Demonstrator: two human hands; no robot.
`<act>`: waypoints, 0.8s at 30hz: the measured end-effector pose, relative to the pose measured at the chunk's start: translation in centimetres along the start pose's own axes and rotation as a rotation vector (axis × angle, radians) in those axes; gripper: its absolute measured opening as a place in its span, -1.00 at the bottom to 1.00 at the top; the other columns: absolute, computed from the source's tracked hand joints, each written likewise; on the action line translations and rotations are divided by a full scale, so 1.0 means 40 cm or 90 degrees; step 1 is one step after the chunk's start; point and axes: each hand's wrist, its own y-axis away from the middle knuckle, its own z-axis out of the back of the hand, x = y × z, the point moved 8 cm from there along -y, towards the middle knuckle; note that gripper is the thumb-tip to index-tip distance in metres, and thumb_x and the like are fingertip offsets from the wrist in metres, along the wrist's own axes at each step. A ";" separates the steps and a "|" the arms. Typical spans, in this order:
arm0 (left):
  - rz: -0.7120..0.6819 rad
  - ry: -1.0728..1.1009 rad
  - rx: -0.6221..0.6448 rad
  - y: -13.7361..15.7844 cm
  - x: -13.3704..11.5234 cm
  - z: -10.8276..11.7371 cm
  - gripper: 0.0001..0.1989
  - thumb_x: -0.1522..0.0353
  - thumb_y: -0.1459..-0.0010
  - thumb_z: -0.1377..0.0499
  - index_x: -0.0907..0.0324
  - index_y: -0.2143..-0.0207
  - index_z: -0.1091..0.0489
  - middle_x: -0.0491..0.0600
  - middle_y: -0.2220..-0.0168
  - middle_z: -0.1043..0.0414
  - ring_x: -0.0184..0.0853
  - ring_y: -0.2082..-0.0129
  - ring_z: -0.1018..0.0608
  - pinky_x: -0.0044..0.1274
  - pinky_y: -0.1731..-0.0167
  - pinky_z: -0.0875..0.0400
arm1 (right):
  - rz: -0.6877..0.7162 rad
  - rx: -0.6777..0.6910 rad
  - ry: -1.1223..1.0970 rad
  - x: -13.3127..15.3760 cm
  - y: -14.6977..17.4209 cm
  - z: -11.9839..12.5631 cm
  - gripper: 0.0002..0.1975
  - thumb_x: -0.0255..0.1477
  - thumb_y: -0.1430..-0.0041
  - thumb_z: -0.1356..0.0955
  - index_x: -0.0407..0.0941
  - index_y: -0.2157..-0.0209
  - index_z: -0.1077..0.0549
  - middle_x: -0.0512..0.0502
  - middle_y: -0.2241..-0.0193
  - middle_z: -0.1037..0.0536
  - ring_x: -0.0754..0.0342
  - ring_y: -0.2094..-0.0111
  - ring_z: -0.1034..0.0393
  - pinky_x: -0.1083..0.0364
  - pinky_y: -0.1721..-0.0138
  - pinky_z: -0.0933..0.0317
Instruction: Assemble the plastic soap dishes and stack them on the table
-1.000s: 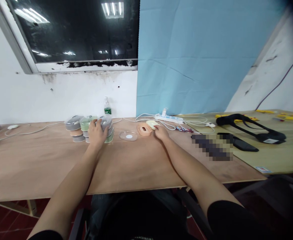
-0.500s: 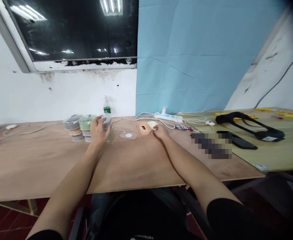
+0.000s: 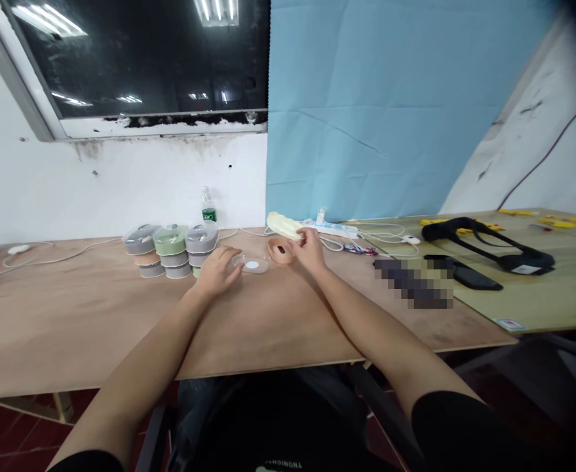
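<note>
My right hand (image 3: 311,252) pinches the edge of a pale yellow, flat oval piece (image 3: 284,225) and holds it raised. Just below it sits a peach-coloured oval box (image 3: 278,252) with a dark opening in it. My left hand (image 3: 219,269) has its fingers apart and holds nothing; its fingertips are at the left end of a clear oval lid (image 3: 259,263) with a white round spot. Whether they touch the lid I cannot tell. Behind my left hand stand stacked oval containers with clear lids: a grey one (image 3: 141,240), a green one (image 3: 170,242) and another grey one (image 3: 201,238) on top.
A water bottle (image 3: 208,206) stands by the wall. Behind the peach box lie a white power strip (image 3: 337,229) and loose cables. To the right are a black phone-like slab (image 3: 474,275), a black strap-like frame (image 3: 528,261) and a blurred-out patch (image 3: 415,284).
My left hand has left the stacked containers and moved right to the clear lid. My right hand has lifted the pale yellow piece up and leftward above the peach box.
</note>
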 end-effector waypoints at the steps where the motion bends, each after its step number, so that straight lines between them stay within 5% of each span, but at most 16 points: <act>1: 0.014 0.005 0.003 0.000 0.003 -0.002 -0.59 0.23 -0.20 -0.07 0.18 -0.07 -0.22 0.11 0.02 -0.34 -0.23 0.08 -0.44 -0.37 0.05 -0.36 | 0.022 0.020 -0.020 0.027 0.008 -0.006 -0.74 -0.28 -0.10 -0.31 -0.11 0.19 -0.35 -0.14 0.21 -0.38 0.03 0.27 -0.28 0.09 0.23 -0.18; 5: 0.094 0.027 0.007 0.006 0.030 -0.006 -0.32 0.12 -0.16 -0.10 0.22 -0.23 0.02 0.20 -0.13 -0.21 -0.27 0.22 -0.49 -0.40 0.20 -0.43 | 0.107 0.101 -0.101 0.127 0.050 -0.027 -0.73 -0.24 -0.22 -0.23 -0.11 0.18 -0.40 -0.12 0.27 -0.44 0.03 0.28 -0.30 0.10 0.22 -0.17; 8: 0.132 0.053 0.067 0.012 0.041 -0.023 -0.32 0.08 -0.17 -0.07 0.19 -0.24 0.01 0.14 -0.06 -0.33 -0.30 0.34 -0.51 -0.42 0.27 -0.44 | 0.149 0.187 -0.126 0.177 0.079 -0.051 -0.70 -0.23 -0.26 -0.19 -0.10 0.18 -0.42 -0.10 0.30 -0.49 0.03 0.29 -0.32 0.11 0.22 -0.15; 11: 0.147 0.045 0.109 0.017 0.038 -0.032 -0.37 0.07 -0.20 -0.01 0.14 -0.24 -0.04 0.08 -0.06 -0.37 -0.23 0.23 -0.54 -0.40 0.18 -0.41 | 0.188 0.268 -0.108 0.201 0.099 -0.078 -0.69 -0.23 -0.27 -0.19 -0.11 0.28 -0.46 -0.07 0.39 -0.50 0.07 0.34 -0.33 0.14 0.26 -0.12; 19: 0.167 0.058 0.313 0.041 0.046 -0.103 -0.47 0.06 -0.20 0.03 0.09 -0.14 -0.25 0.00 -0.02 -0.44 -0.19 0.10 -0.52 -0.45 0.11 -0.35 | 0.166 0.483 0.024 0.146 0.131 -0.158 -0.63 -0.13 -0.14 -0.31 -0.13 0.50 -0.53 -0.01 0.56 -0.51 0.16 0.50 -0.29 0.18 0.47 0.00; 24: 0.155 0.070 0.460 0.072 0.049 -0.147 -0.54 0.06 -0.16 -0.01 0.01 -0.03 -0.38 -0.06 0.12 -0.51 -0.23 0.19 -0.52 -0.51 0.27 -0.34 | 0.130 0.456 0.086 0.120 0.121 -0.158 -0.69 -0.12 -0.04 -0.39 -0.09 0.46 -0.54 -0.04 0.48 -0.56 0.11 0.42 -0.36 0.18 0.44 -0.05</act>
